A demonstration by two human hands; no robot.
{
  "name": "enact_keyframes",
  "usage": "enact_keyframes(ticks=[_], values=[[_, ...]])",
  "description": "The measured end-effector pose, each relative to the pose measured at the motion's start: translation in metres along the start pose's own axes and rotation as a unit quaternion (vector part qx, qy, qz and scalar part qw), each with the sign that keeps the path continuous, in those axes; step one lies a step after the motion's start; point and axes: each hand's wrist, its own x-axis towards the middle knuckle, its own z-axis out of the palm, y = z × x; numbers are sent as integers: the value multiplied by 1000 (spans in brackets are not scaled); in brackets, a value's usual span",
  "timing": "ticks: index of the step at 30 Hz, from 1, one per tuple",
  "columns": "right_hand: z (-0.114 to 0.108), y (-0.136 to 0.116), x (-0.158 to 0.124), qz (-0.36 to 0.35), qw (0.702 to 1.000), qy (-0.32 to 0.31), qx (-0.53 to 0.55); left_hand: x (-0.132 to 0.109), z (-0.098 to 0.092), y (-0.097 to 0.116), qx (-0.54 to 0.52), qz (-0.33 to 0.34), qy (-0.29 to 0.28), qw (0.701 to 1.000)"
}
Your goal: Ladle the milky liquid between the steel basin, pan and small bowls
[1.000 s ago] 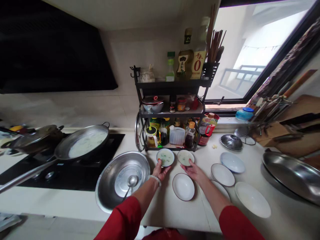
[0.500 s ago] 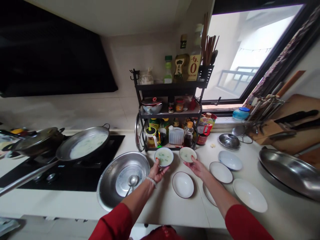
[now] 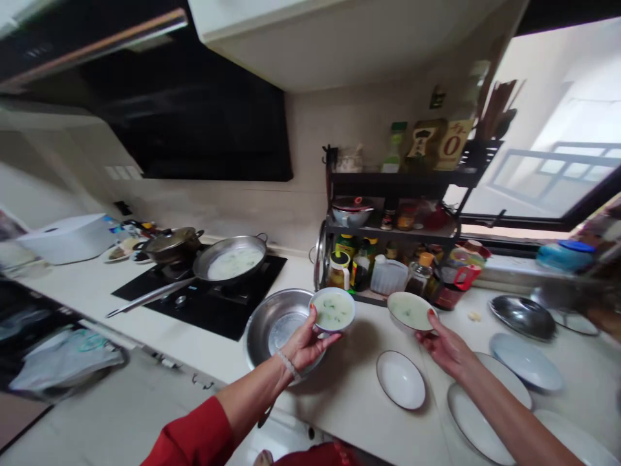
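My left hand [image 3: 305, 346] grips a small white bowl of pale soup with green bits [image 3: 332, 310], lifted above the counter beside the big steel basin [image 3: 272, 317]. My right hand [image 3: 444, 346] holds a second small bowl of the same soup [image 3: 411, 311], also raised off the counter in front of the spice rack [image 3: 392, 226]. Below and between the two hands an empty white bowl with a dark rim [image 3: 400, 380] sits on the counter.
A wide pan of white soup [image 3: 233, 261] and a lidded pot [image 3: 169, 243] stand on the black hob at left. Empty plates [image 3: 526, 362] and a steel lid [image 3: 521, 315] lie at right. A white appliance [image 3: 68, 237] sits far left.
Both hands have lifted their soup bowls off the counter. The view has swung to the left, showing more of the hob side and floor.
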Motion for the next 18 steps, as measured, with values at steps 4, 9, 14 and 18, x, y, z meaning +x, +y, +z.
enact_keyframes(ticks=[4, 9, 14, 18], values=[[50, -6, -30, 16, 999, -27, -28, -37, -18, 46, -15, 24, 18, 999], [138, 7, -59, 42, 995, -79, -36, -76, -48, 120, -18, 86, 34, 996], [235, 39, -64, 100, 987, -128, -14, -100, -83, 199, -2, 145, 63, 987], [312, 72, -54, 127, 980, -153, -31, -108, -110, 257, 34, 176, 95, 979]])
